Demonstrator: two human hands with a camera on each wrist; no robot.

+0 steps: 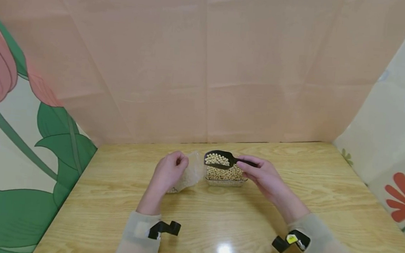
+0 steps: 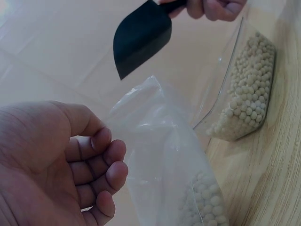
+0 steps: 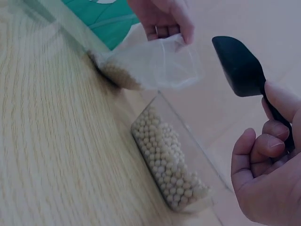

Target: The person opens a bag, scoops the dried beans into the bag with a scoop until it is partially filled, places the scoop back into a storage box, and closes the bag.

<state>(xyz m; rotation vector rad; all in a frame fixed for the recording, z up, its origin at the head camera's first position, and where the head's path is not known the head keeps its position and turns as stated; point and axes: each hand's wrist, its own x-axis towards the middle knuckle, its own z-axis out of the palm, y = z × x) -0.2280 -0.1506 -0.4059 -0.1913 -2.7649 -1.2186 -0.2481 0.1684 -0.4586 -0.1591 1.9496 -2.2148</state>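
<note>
My left hand (image 1: 169, 169) pinched the bag (image 1: 193, 169), my right hand (image 1: 262, 177) gripped the loaded scoop (image 2: 143, 42); any tilt risked spilling beans (image 1: 216, 158).

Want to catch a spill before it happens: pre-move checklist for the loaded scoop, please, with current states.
1. Black scoop gripped by its handle: ok, right hand holds it.
2. Pale round beans within the scoop's bowl: ok in the head view.
3. Clear plastic bag held: ok, left hand pinches its upper edge.
4. Bag mouth open wide enough: cannot tell.
5. Scoop over the bag, if tipping there comes next: not ok, head view shows it to the bag's right.
6. Clear container upright on the wooden table: ok.
</note>
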